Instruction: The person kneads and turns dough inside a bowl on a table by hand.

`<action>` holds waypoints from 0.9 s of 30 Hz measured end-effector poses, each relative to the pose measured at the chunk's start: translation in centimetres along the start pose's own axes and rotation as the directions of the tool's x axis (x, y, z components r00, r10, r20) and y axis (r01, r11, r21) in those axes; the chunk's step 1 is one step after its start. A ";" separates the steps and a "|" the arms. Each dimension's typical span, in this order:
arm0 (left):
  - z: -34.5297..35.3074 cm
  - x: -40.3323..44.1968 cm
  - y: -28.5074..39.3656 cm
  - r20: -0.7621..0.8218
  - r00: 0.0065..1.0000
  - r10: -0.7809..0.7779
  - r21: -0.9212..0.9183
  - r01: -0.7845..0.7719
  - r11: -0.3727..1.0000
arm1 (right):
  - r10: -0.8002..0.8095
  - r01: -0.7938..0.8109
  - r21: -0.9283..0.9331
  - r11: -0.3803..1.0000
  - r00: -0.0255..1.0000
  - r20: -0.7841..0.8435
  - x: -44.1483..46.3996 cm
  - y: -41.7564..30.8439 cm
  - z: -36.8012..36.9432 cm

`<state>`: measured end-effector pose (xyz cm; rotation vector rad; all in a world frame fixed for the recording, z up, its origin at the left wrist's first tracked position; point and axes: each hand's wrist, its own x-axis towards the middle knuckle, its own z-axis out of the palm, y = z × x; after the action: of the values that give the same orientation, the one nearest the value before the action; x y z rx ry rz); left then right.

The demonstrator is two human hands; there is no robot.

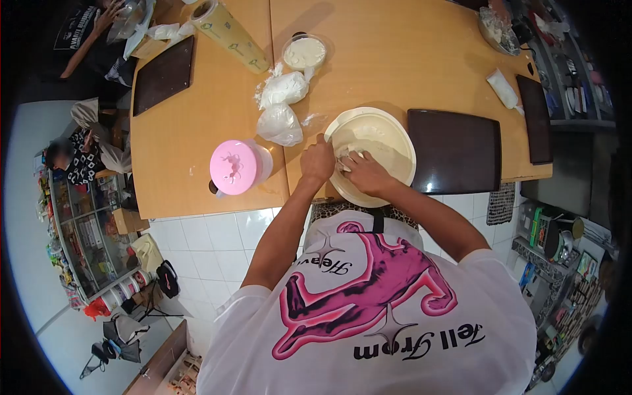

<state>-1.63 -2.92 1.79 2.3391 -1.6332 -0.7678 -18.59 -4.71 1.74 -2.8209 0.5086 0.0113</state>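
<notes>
A cream-coloured bowl (411, 146) stands at the table's near edge, in front of my body. My left hand (318, 160) is closed around its left rim. Inside the bowl lies pale, floury dough (380, 150). My right hand (366, 174) reaches into the bowl with curled fingers, gripping the dough at the left side. Pale bits stick to those fingers, and their tips are partly hidden.
Left of the bowl are a pink-lidded jug (232, 167), bags of white powder (282, 124) and a tub of white powder (304, 52). A dark tray (454, 151) lies to the right. A film roll (230, 36) lies farther back. Two people are at the left.
</notes>
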 end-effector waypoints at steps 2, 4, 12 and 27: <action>0.1 -0.1 0.0 -0.004 1.000 -0.001 -0.001 0.001 1.000 | -0.086 0.086 -0.001 0.996 0.996 -0.022 -1.4 0.5 0.1; 0.1 -0.2 -0.1 -0.008 1.000 0.001 0.006 -0.001 1.000 | -0.167 0.167 -0.043 0.985 0.986 0.001 -2.7 0.7 0.0; 0.4 -0.2 1.1 0.016 1.000 -0.012 0.010 0.012 1.000 | -0.200 0.196 0.039 0.980 0.953 0.229 -5.3 3.4 -2.5; 0.5 0.1 2.1 0.016 1.000 -0.005 0.068 0.004 0.998 | 0.041 -0.041 -0.001 0.999 0.997 0.065 -2.8 2.3 -0.4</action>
<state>-3.56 -3.75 2.19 2.3892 -1.6871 -0.7452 -22.00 -5.96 1.71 -2.7991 0.5516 0.1115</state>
